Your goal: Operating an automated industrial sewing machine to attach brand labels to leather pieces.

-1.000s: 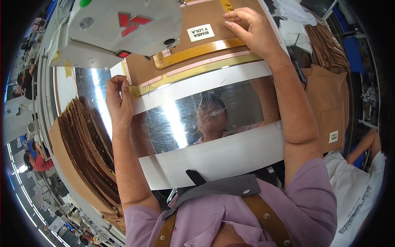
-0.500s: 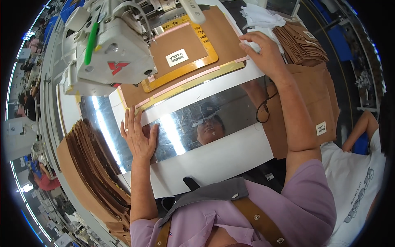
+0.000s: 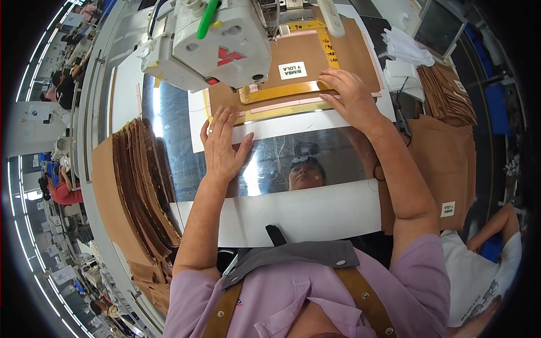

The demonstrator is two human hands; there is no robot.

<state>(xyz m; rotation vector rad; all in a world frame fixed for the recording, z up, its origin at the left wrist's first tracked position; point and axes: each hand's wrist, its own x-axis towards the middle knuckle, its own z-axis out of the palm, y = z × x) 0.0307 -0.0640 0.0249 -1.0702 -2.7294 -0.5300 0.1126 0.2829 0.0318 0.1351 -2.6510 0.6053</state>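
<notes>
Brown sheet panel (image 3: 307, 48) lies flat beyond the metal plate, part of it under the sewing machine head. My right hand (image 3: 358, 96) is at the near right corner of the yellow clamp frame (image 3: 287, 90): fingers over the bar, thumb apart on its near side, closed on nothing I can make out. Pressing or merely resting, I can't tell from here. My left hand (image 3: 222, 149) is spread, palm down, no grasp, fingertips by the panel's near left corner. I read the two placements as steadying: one hand at each end of the near edge, where the sheet could shift. The frame lies on the panel around a white label (image 3: 291, 70), probably to keep that part flat. Pale pink strips (image 3: 301, 105) line the near edge; a white backing sheet (image 3: 321, 122) shows below. Nearer me, the polished metal plate (image 3: 270, 163) gives glare and reflections. Main obstacle: the sewing machine head (image 3: 220, 48), looming close beyond the left hand and hiding the panel's far left part. A stack of brown pieces (image 3: 132, 180) crowds the left forearm; loose brown panels (image 3: 439, 163) lie beside the right, with white cloth (image 3: 406, 48) farther off. A co-worker's arm (image 3: 501, 225) shows at the right, clear of my hands.
</notes>
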